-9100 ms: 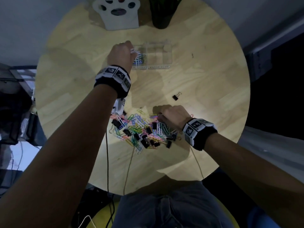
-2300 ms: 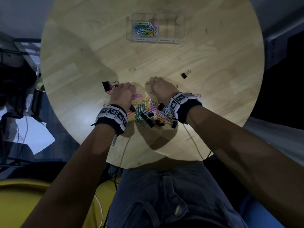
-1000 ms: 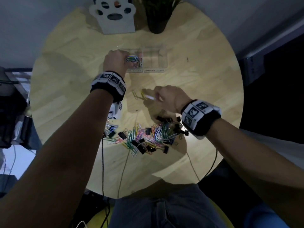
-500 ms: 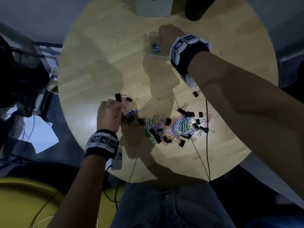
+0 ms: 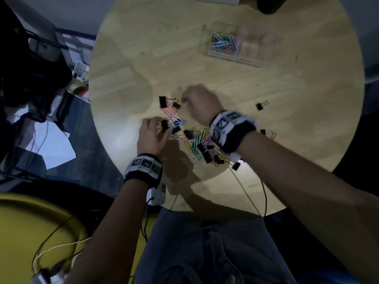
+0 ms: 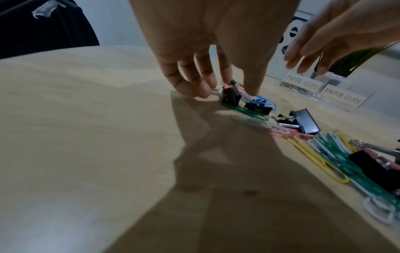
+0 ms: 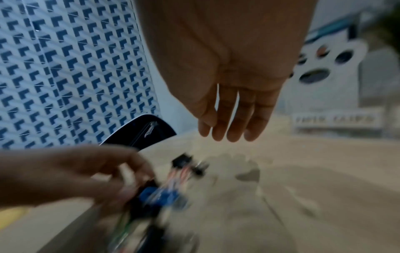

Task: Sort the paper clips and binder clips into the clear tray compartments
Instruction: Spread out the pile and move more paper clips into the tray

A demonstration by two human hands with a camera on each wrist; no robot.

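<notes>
A clear tray stands at the table's far side, with coloured paper clips in its left compartment. Its labels read PAPER CLIPS and BINDER CLIPS. A mixed pile of clips lies near the front edge. My left hand pinches a black binder clip at the pile's left end, seen from the head view as the left hand. My right hand hovers just beyond it, fingers straight and holding nothing, as the right wrist view of the right hand shows.
Loose binder clips lie apart from the pile: one pair to the left, one to the right, one by my right wrist. A dark pot and a white paw-shaped stand are behind the tray. Cables cross the front edge.
My right hand has left the tray and come back down over the left end of the pile. My left hand has stayed at the clips there.
</notes>
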